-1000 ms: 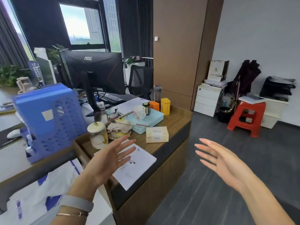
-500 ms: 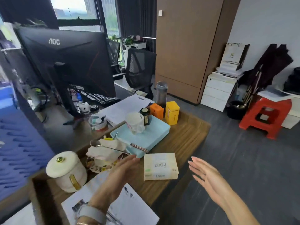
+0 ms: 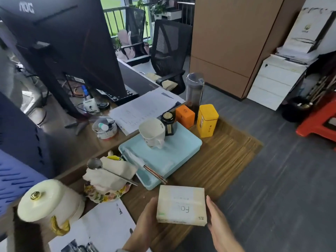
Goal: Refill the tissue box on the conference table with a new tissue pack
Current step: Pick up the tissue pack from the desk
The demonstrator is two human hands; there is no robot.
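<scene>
A cream tissue pack with grey lettering lies near the front edge of the wooden desk. My left hand presses against its left side, and my right hand against its right side. Both palms face inward with the pack held between them. No tissue box shows in the view.
Behind the pack sits a light blue tray with a white mug and a dark jar. An orange box, a yellow tin and a bottle stand further back. A spoon rests on a cloth-filled bowl; a cream lidded pot and papers lie at left.
I have come closer to the desk. Both hands have closed in on the tissue pack from either side and now touch it, where before they hung apart from it.
</scene>
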